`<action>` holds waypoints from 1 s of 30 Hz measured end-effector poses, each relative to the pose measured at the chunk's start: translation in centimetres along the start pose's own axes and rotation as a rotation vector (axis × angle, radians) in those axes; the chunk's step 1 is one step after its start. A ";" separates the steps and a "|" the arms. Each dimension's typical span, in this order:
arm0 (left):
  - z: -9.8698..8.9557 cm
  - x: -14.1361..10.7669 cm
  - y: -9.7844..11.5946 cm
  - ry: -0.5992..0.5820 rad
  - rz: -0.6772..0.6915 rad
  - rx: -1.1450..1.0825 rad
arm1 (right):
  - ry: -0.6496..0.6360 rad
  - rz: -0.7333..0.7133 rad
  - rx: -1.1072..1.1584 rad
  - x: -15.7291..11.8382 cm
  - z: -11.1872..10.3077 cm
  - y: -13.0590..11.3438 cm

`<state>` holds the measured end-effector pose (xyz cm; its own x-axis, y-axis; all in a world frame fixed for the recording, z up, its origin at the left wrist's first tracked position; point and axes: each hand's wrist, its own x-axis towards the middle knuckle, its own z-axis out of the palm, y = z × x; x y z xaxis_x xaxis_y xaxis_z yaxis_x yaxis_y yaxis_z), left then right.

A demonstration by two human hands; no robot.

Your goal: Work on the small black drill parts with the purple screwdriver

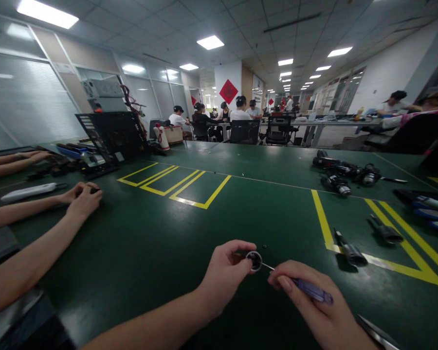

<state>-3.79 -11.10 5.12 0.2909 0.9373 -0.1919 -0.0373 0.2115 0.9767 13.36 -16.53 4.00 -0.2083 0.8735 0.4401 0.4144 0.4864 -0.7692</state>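
Between the fingers and thumb of my left hand (228, 267) is a small round metal-rimmed part (254, 261), its dark inside facing me. My right hand (306, 287) is closed around a screwdriver (314, 290) with a translucent purple handle. The thin shaft points left, and its tip meets the round part at the rim or inside it; I cannot tell which. A tiny dark nut-like piece (264, 246) lies on the green table (149, 272) just beyond my hands. Near my right wrist, a pointed metal tool (377, 333) is partly cut off by the frame.
Two dark cup-ended parts (352, 255) lie within yellow tape at right. Behind them is a cluster of black mechanical parts (337, 182). Blue-handled tools (432, 214) sit at the far right. A co-worker's hands (82, 197) are at left, near a black computer case (111, 133).
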 end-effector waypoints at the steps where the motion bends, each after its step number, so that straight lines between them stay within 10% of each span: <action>1: 0.0 0.0 0.1 0.001 -0.002 -0.001 | -0.012 0.015 0.015 0.0 0.0 0.1; 30: 0.0 -0.1 0.0 0.015 -0.007 -0.056 | 0.035 0.077 0.137 0.1 0.0 -0.4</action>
<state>-3.78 -11.16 5.18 0.2772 0.9396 -0.2007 -0.0884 0.2330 0.9685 13.21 -16.67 4.36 -0.1483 0.9081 0.3916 0.3028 0.4186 -0.8562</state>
